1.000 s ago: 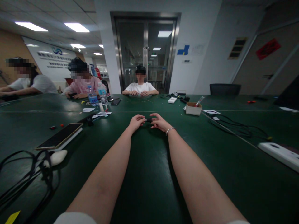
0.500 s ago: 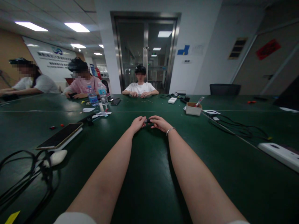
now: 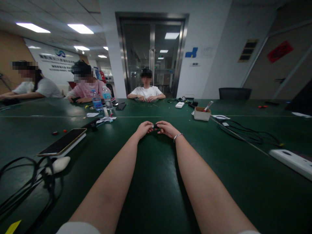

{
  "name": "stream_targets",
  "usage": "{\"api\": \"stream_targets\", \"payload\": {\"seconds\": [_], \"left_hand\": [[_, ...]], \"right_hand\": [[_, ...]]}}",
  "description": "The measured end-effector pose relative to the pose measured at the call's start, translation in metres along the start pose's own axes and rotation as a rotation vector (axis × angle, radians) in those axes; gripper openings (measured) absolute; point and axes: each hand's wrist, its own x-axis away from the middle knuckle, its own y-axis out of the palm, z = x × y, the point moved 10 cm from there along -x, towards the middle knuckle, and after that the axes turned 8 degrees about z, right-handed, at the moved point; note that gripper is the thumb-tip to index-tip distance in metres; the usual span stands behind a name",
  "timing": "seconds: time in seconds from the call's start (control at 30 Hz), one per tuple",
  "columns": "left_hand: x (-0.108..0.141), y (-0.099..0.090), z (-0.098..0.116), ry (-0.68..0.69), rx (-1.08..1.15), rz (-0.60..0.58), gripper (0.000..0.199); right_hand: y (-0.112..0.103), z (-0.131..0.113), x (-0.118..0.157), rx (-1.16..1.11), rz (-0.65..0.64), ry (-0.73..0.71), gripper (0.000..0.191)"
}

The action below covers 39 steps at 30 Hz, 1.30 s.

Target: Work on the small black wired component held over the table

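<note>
Both my arms stretch forward over the dark green table (image 3: 156,182). My left hand (image 3: 144,129) and my right hand (image 3: 168,129) meet at the middle, fingertips almost together. Between them is a small dark object (image 3: 155,126), with a pale, metal-looking part at its left end. The fingers of my right hand are closed on the dark end. My left hand pinches at the pale end, so both hands appear to grip it. Its exact kind is too small to make out, and the fingers partly cover it. A silver bracelet (image 3: 177,137) circles my right wrist.
To the left lie a phone (image 3: 63,141) on a white box, a white mouse (image 3: 58,164) and black cables (image 3: 44,182). Further off stand water bottles (image 3: 107,97) and a small open box (image 3: 202,114). A power strip (image 3: 292,162) is at right. Several people sit around the table.
My hands stay in nearly the same place. The small object between my fingertips has shifted very slightly to the right, and more of its pale end shows.
</note>
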Motion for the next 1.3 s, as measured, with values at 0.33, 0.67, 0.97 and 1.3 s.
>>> {"api": "stream_targets", "payload": {"seconds": [0.33,0.67,0.97,1.3], "left_hand": [[-0.001,-0.004,0.002,0.074,-0.029,0.046,0.011],[0.003,-0.002,0.008,0.131,-0.048,-0.003,0.025],[0.003,-0.002,0.009,0.151,-0.044,-0.009,0.025],[0.004,-0.002,0.008,0.089,-0.026,0.0,0.024]], "right_hand": [[-0.002,0.003,-0.003,-0.011,0.007,0.003,0.014],[-0.004,0.003,-0.003,-0.031,0.032,-0.001,0.011],[-0.003,0.003,-0.001,-0.025,0.025,0.009,0.012],[-0.003,0.001,0.0,-0.031,0.043,0.006,0.009]]}}
